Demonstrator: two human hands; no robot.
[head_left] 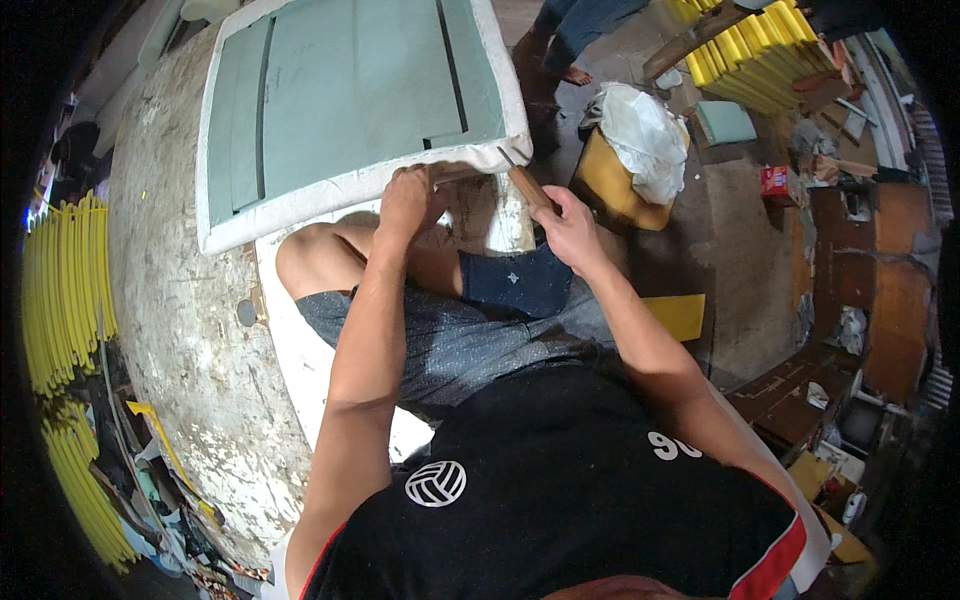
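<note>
A large cushion-like panel (350,90) lies on the worktop ahead of me, pale green on its upper face, with a white fabric border (320,208) wrapped around its edges. Dark slots run along the green face. My left hand (404,208) is closed at the panel's near edge, its fingertips partly hidden against the fabric. In my right hand (572,232) is a wooden-handled tool (527,187), its thin metal end at the near right corner of the border. The exact kind of tool cannot be made out. My bent leg (325,258) rests just below the panel.
The worktop (180,330) has worn, peeling white paint. Long yellow pieces (68,290) stand stacked at the left. On the right floor are a white plastic bag (640,140) on a yellow block, a green foam block (725,122) and yellow stacks (760,55). Another person's leg (585,30) shows behind.
</note>
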